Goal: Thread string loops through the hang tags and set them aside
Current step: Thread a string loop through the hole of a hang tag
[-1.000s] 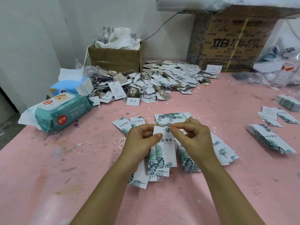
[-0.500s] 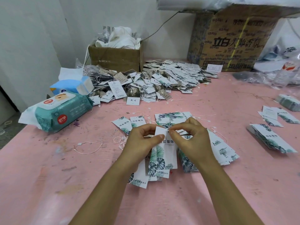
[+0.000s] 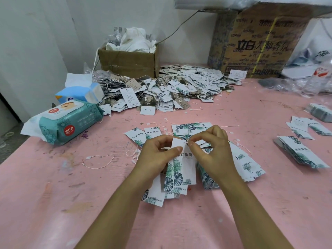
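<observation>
Hang tag (image 3: 181, 164), one, white with green leaf print: held upright above the middle of the bench (image 3: 53, 203), print toward the camera. This probably keeps its top corner in plain sight for threading.

Left hand (image 3: 158, 155), one: thumb and curled fingers pinch the hang tag by its upper left edge, steadying it.

Right hand (image 3: 210, 150), one: thumb and forefinger are closed together at the tag's top right corner, the other fingers curled. This looks like the feeding of a string end through the hole, but the string there is too fine to make out.

Unthreaded tags (image 3: 248, 164): fanned flat under and just beside the hands, likely so each is easy to lift. Too overlapped to count.

Loose string loop (image 3: 98, 161), one clearly seen: lies on the bench left of the hands. A few more threads lie near the fan.

Finished pile (image 3: 179, 87), one heap, beyond counting: banked along the far edge, well apart from the work.

Tag stacks (image 3: 301, 153), three groups: along the right edge.

Wipes pack (image 3: 66, 121), one, and tissue pack (image 3: 80, 92), one: at the left edge.

Small carton (image 3: 127, 63), one, stuffed with white material, and large carton (image 3: 260, 42), one: against the far wall.
</observation>
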Motion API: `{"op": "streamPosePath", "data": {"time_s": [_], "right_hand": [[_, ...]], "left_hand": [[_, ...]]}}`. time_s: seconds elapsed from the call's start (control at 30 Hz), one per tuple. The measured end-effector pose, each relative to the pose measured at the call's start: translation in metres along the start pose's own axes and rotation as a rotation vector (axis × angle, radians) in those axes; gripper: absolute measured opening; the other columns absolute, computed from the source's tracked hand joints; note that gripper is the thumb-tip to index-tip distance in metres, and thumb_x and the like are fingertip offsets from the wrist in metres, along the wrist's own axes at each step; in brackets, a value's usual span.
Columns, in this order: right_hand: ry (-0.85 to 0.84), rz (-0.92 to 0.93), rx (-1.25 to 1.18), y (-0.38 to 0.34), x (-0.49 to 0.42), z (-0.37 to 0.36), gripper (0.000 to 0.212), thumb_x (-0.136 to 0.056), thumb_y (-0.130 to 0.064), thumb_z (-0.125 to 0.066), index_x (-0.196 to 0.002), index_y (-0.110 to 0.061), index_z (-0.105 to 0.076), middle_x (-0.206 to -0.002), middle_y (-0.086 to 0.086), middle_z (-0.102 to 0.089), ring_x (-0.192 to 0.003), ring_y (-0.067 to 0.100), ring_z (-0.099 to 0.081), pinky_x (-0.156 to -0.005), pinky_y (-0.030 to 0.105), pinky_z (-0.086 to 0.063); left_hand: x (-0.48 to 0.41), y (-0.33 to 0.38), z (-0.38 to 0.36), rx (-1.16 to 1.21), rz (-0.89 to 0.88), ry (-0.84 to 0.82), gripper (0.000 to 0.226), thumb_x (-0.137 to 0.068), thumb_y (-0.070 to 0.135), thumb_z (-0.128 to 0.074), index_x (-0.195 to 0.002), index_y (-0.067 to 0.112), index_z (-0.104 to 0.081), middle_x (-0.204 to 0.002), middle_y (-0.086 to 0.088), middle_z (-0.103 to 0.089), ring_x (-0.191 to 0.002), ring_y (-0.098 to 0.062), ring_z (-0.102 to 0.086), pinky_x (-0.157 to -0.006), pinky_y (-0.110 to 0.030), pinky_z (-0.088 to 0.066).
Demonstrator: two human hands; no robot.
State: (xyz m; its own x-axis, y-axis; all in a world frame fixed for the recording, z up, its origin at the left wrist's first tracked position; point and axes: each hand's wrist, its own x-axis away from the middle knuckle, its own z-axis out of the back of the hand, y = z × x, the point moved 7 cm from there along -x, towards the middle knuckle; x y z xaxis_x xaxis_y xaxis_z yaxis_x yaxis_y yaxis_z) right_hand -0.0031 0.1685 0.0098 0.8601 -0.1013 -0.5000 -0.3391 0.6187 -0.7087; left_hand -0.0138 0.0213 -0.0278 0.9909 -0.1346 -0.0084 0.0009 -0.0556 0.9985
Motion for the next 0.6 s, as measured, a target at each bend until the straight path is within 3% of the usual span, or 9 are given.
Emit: {"op": "streamPosePath", "data": {"time_s": [0.13, 0.27, 0.4, 0.53, 0.6], "right_hand": [[0.003, 0.021, 0.037, -0.0008, 0.0006, -0.0012, 0.005, -0.074, -0.007, -0.074, -0.075, -0.012, -0.071, -0.074, -0.003, -0.038, -0.085, 0.021, -0.04, -0.075, 0.009, -0.027], [-0.02, 0.056, 0.047, -0.0036, 0.0008, -0.0025, 0.001, -0.075, -0.01, -0.072, -0.075, -0.01, -0.071, -0.073, -0.008, -0.036, -0.084, 0.019, -0.039, -0.075, 0.006, -0.026], [-0.041, 0.047, 0.022, -0.0057, 0.0016, -0.0039, 0.018, -0.072, -0.026, -0.061, -0.076, -0.01, -0.071, -0.074, -0.002, -0.04, -0.083, 0.017, -0.039, -0.074, 0.006, -0.027], [-0.062, 0.038, -0.026, -0.006, 0.0023, -0.0043, 0.003, -0.077, -0.013, -0.069, -0.075, -0.01, -0.069, -0.074, 0.0, -0.043, -0.081, 0.015, -0.042, -0.072, 0.008, -0.028], [-0.079, 0.015, -0.086, -0.0045, 0.0022, -0.0046, 0.008, -0.077, -0.005, -0.071, -0.074, -0.012, -0.067, -0.073, -0.006, -0.041, -0.078, 0.008, -0.043, -0.069, 0.011, -0.029]], "left_hand": [[0.001, 0.0001, -0.0024, -0.012, -0.006, -0.031, 0.014, -0.082, 0.006, -0.067, -0.088, 0.018, -0.07, -0.078, -0.004, -0.071, -0.063, -0.017, -0.064, -0.05, -0.023, -0.046], [0.0015, 0.0006, -0.004, -0.011, -0.011, -0.047, 0.014, -0.082, 0.007, -0.068, -0.091, 0.017, -0.07, -0.082, -0.007, -0.072, -0.069, -0.022, -0.065, -0.061, -0.034, -0.047], [0.0015, -0.0008, -0.0045, -0.023, -0.008, -0.06, 0.017, -0.08, 0.011, -0.07, -0.097, 0.014, -0.069, -0.087, -0.013, -0.071, -0.07, -0.026, -0.061, -0.06, -0.035, -0.044], [0.0025, 0.0022, -0.0065, 0.023, -0.005, -0.06, 0.037, -0.071, 0.035, -0.068, -0.1, 0.012, -0.069, -0.098, -0.029, -0.064, -0.075, -0.03, -0.055, -0.068, -0.043, -0.043], [0.0024, 0.0043, -0.0065, 0.044, -0.011, -0.062, 0.035, -0.073, 0.037, -0.061, -0.097, 0.014, -0.071, -0.098, -0.032, -0.063, -0.078, -0.032, -0.056, -0.073, -0.048, -0.045]]}}
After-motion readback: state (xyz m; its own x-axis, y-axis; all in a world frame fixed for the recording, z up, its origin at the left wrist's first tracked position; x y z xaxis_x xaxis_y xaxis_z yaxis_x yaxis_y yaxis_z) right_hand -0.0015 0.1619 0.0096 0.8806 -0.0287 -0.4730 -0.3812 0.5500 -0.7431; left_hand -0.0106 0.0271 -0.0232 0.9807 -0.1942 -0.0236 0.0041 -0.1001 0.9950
